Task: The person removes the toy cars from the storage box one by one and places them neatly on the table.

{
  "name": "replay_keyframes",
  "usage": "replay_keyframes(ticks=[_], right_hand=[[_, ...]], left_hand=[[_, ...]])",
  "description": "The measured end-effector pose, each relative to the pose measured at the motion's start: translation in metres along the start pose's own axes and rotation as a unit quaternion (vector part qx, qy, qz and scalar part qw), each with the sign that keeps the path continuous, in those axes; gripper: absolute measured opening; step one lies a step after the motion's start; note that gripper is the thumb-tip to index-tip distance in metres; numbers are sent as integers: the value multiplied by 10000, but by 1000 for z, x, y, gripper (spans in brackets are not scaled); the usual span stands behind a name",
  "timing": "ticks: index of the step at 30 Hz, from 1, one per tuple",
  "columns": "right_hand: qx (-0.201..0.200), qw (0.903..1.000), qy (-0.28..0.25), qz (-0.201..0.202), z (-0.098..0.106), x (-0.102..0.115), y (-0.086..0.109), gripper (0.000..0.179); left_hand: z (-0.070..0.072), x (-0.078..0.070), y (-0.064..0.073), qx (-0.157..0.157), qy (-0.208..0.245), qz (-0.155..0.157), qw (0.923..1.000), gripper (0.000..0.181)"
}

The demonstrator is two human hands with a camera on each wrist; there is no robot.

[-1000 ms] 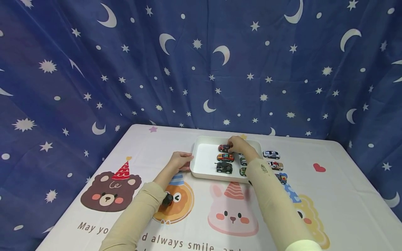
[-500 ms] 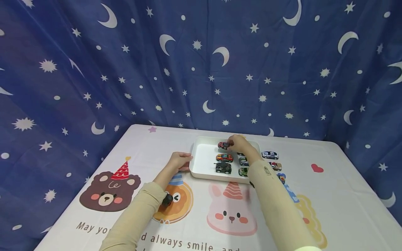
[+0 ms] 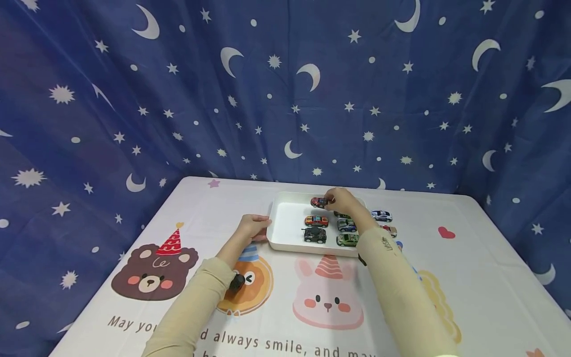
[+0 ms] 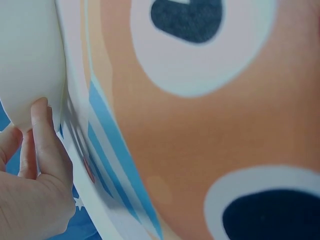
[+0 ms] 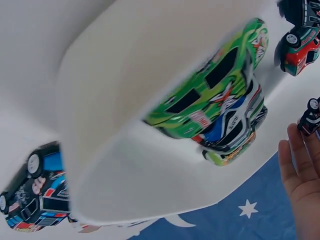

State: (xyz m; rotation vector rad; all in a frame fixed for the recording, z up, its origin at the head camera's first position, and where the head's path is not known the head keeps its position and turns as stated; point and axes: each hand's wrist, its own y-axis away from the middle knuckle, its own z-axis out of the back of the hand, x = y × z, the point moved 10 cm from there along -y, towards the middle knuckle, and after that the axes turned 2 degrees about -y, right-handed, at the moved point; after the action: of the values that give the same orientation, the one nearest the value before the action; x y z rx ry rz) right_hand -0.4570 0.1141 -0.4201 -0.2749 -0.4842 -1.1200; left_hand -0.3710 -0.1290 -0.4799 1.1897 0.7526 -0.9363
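My left hand (image 3: 252, 228) grips the left end of a white tray (image 3: 285, 218), thumb on the rim and fingers beneath, as the left wrist view also shows. At the tray's back, my right hand (image 3: 341, 199) pinches a dark red toy car (image 3: 318, 202) by its right end. In front of it sit an orange toy car (image 3: 316, 221) and a black toy car with a barrel (image 3: 314, 235). The tray's right part holds a green toy car (image 3: 347, 240), a blue and white toy car (image 3: 346, 225) and another partly hidden behind my right hand.
Right of the tray stand a white toy car (image 3: 381, 215) and a red and white toy car (image 3: 389, 230). A dark toy car (image 5: 40, 187) shows outside the tray in the right wrist view. Behind the printed tablecloth (image 3: 482, 267) hangs a blue starry curtain (image 3: 285, 89).
My right hand has lifted the dark red car slightly and moved it toward the tray's back edge. The left hand keeps its hold on the tray. The head view has shifted a little.
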Motion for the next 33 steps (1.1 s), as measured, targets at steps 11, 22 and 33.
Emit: replay_keyframes(ticks=[11, 22, 33], right_hand=[[-125, 9999, -8, 95, 11, 12, 22, 29], [-271, 9985, -10, 469, 17, 17, 35, 27], [-279, 9978, 72, 603, 25, 12, 57, 29]], left_hand=[[1, -2, 0, 22, 25, 40, 10000, 33], [0, -1, 0, 28, 12, 21, 10000, 32], [-1, -2, 1, 39, -76, -14, 10000, 32]])
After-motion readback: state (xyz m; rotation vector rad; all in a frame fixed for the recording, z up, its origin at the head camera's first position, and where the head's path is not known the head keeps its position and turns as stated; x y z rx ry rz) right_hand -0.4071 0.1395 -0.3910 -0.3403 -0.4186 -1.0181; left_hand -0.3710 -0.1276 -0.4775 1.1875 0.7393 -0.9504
